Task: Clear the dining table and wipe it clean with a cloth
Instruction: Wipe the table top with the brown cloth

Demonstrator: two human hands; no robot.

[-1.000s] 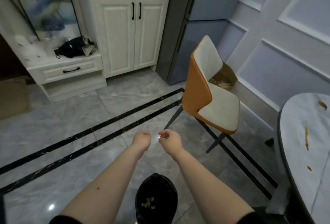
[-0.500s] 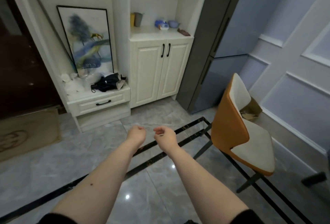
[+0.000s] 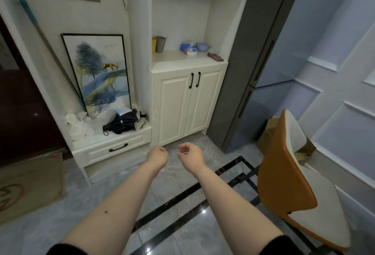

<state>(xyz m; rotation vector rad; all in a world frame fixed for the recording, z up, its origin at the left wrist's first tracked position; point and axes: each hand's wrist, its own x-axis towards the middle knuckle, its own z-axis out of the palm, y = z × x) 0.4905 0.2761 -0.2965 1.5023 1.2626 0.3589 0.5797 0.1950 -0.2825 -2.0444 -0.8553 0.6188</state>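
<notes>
Neither the dining table nor a cloth is in view. Both my bare forearms reach forward over the grey tiled floor. My left hand [image 3: 157,157] is curled into a loose fist with nothing visible in it. Just to its right, a small gap apart, my right hand [image 3: 189,155] hangs with its fingers loosely bent and apart, and holds nothing.
An orange and white chair [image 3: 284,183] stands close on the right, with a cardboard box [image 3: 268,134] behind it. Ahead are a white cabinet [image 3: 178,102], a grey fridge [image 3: 253,61] and a low drawer unit [image 3: 113,150] with clutter. A doormat [image 3: 26,185] lies at the left.
The view has lifted from the floor toward the cabinets. The black bin and the table's edge have left the view. My hands stay together in front, and the right fingers have loosened.
</notes>
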